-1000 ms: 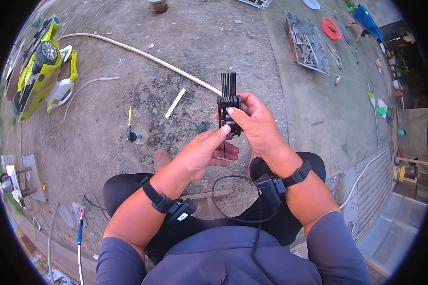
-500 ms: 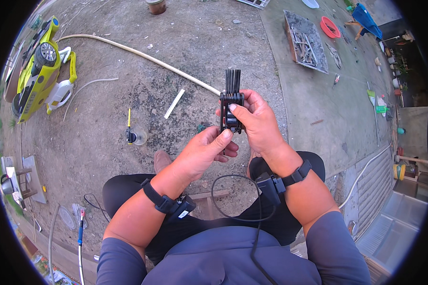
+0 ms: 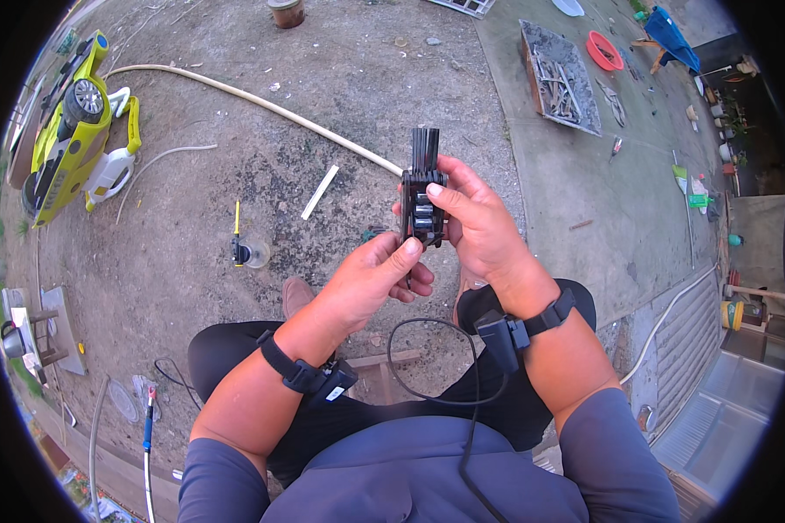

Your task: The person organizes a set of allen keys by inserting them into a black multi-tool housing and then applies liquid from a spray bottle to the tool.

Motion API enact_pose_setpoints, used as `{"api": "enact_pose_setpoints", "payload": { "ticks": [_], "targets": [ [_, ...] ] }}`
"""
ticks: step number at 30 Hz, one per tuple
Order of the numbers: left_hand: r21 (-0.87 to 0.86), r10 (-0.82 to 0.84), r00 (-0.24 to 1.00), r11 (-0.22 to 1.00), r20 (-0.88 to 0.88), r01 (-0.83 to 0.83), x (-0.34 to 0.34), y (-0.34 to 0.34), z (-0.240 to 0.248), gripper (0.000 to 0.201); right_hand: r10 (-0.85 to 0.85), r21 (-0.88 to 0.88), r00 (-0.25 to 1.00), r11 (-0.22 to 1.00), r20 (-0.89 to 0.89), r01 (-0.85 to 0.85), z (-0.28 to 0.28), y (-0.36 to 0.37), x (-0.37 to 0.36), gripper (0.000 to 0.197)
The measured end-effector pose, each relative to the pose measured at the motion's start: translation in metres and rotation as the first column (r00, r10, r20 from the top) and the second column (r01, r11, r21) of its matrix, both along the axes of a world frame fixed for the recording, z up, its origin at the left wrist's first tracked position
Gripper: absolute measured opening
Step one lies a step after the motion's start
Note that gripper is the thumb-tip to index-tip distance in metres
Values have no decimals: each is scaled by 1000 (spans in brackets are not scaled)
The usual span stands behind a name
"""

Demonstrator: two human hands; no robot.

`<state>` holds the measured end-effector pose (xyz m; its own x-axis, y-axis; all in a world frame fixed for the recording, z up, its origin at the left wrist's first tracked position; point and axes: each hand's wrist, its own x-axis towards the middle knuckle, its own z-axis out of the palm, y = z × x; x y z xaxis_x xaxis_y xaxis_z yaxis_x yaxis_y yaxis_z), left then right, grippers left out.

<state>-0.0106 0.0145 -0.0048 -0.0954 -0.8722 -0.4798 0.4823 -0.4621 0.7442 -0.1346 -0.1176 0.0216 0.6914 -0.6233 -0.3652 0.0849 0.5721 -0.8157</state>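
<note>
Both hands are holding a black folding tool (image 3: 424, 209) in front of the person, above the bare ground (image 3: 192, 288). The right hand (image 3: 482, 225) is gripping its side; the left hand (image 3: 377, 275) is gripping its lower end, rods (image 3: 425, 150) pointing away. A slipping thumb could be dropping it; a rod swinging shut could be nipping fingers.

Rough grey-brown bare ground (image 3: 235, 52) fills the left and middle of the frame, meeting smoother greenish-grey concrete (image 3: 602, 183) at the right. On the ground, a yellow-green toy car with grey wheels (image 3: 71, 144) sits at the upper left, and a long cream-coloured hose (image 3: 323, 132) curves toward the centre, above a narrow whitish strip (image 3: 319, 193). On the concrete, at the upper right, are a grey rectangular tray (image 3: 549, 39) and a round red basin (image 3: 594, 44).
</note>
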Motion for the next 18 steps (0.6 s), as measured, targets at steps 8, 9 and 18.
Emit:
{"api": "enact_pose_setpoints", "payload": {
  "ticks": [8, 9, 18],
  "targets": [
    [12, 9, 1000, 1000, -28, -9, 1, 0, 1, 53, 42, 46, 999, 998, 12, -43, 4, -5, -2, 34],
    [5, 7, 1000, 1000, -19, -7, 1, 0, 1, 53, 48, 50, 999, 998, 6, -48, 7, -4, -1, 34],
    [-52, -17, 1000, 998, 23, 19, 4, 1, 6, 53, 154, 63, 988, 986, 15, -155, 7, -10, -6, 38]
  ]
}}
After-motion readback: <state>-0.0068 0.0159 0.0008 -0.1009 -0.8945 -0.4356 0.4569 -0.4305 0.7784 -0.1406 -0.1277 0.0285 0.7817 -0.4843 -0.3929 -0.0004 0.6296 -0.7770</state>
